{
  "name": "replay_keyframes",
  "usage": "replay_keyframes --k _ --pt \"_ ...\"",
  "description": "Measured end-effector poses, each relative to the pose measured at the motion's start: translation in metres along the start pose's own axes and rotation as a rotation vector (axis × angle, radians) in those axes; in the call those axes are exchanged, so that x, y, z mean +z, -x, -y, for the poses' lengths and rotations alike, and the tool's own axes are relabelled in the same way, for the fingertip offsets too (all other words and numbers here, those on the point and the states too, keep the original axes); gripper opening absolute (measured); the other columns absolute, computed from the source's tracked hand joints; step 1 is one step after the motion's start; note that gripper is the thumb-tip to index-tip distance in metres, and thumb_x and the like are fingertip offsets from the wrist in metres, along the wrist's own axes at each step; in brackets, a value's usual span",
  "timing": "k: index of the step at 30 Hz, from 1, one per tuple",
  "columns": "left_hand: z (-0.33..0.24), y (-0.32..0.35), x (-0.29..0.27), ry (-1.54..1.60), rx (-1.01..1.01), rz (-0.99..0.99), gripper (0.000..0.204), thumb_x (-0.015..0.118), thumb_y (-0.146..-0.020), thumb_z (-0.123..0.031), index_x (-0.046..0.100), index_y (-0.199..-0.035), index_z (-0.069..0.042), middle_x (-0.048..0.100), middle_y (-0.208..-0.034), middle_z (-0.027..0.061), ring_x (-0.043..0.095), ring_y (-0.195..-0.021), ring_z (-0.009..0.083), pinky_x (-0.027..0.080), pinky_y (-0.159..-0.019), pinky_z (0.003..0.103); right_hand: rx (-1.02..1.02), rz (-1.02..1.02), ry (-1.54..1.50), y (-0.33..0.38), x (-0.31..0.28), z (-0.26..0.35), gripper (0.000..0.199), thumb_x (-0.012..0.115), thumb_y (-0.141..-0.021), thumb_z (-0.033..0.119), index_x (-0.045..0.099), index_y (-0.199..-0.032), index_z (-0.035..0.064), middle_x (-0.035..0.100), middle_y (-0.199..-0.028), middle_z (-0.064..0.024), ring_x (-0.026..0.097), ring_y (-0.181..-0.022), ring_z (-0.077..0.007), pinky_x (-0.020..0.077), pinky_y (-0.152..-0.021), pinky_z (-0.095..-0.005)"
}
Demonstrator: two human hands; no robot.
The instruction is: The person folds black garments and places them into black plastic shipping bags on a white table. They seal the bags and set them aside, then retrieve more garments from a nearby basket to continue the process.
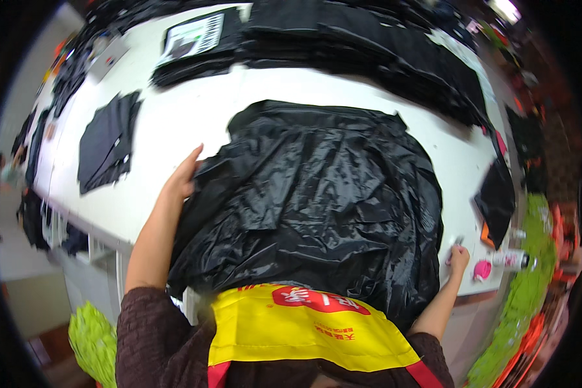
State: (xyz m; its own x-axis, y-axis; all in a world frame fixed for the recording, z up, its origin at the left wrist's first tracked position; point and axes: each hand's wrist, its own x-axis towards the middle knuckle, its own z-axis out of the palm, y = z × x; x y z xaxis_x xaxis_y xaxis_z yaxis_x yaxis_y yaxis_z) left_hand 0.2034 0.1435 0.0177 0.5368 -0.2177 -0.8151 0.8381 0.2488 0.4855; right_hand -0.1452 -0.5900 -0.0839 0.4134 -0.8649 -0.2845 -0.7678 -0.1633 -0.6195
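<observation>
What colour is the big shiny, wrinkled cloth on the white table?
Black: the shiny, wrinkled cloth shows best in the head view.

Cloth (323, 187) is laid on table (168, 107), nr its front edge. To cloth's L, one stack (107, 142) is set. Behind cloth, to L, 2nd stack (197, 68) is placed w/ flat packet (194, 37) on top; behind cloth, ctr to R, stack row (368, 42) is lined up. To cloth's R, bottle (509, 260) is put, w/ small item (482, 270) btwn.
</observation>
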Motion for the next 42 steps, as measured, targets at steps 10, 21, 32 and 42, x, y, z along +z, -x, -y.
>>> replay_keyframes --k 10,21,32,42 --pt "0.069 -0.024 0.026 -0.238 0.340 -0.027 0.025 0.074 -0.075 -0.027 0.061 -0.089 -0.010 0.047 -0.060 -0.0068 0.028 -0.047 0.0042 0.017 -0.044 0.021 -0.440 0.603 -0.825 0.121 0.103 0.264 0.010 0.057 -0.087 0.017 0.049 -0.089 0.0105 0.048 -0.070 0.0023 0.039 -0.049 -0.0048 0.0281 -0.040 -0.0184" --pt "0.082 -0.005 0.044 -0.112 0.351 0.028 0.035 0.061 -0.085 -0.039 0.047 -0.066 -0.012 0.042 -0.055 -0.0030 0.036 -0.043 0.0071 0.025 -0.039 0.022 -1.482 0.617 0.426 0.322 0.352 0.465 0.029 0.059 -0.080 0.019 0.061 -0.109 0.0139 0.065 -0.085 -0.0154 0.062 -0.081 -0.0342 0.0482 -0.071 -0.0418" --pt "0.062 0.003 0.040 -0.139 1.282 -0.346 0.015 0.059 -0.084 -0.010 0.059 -0.093 0.002 0.055 -0.091 0.0086 0.053 -0.077 0.0179 0.043 -0.075 0.026 -1.345 0.684 0.123 0.294 0.265 0.480 0.018 0.061 -0.083 0.019 0.061 -0.084 0.0016 0.054 -0.061 -0.0084 0.047 -0.055 -0.0160 0.0391 -0.055 -0.0288" --pt "0.048 0.052 0.056 0.061 0.886 0.168 0.024 0.056 -0.089 -0.024 0.062 -0.088 0.000 0.060 -0.077 0.0035 0.054 -0.074 0.0095 0.044 -0.069 0.023 -1.301 0.637 -0.084 0.302 0.232 0.446 0.014 0.062 -0.084 0.015 0.061 -0.085 0.0010 0.050 -0.059 -0.0039 0.043 -0.054 -0.0104 0.0370 -0.052 -0.0251"
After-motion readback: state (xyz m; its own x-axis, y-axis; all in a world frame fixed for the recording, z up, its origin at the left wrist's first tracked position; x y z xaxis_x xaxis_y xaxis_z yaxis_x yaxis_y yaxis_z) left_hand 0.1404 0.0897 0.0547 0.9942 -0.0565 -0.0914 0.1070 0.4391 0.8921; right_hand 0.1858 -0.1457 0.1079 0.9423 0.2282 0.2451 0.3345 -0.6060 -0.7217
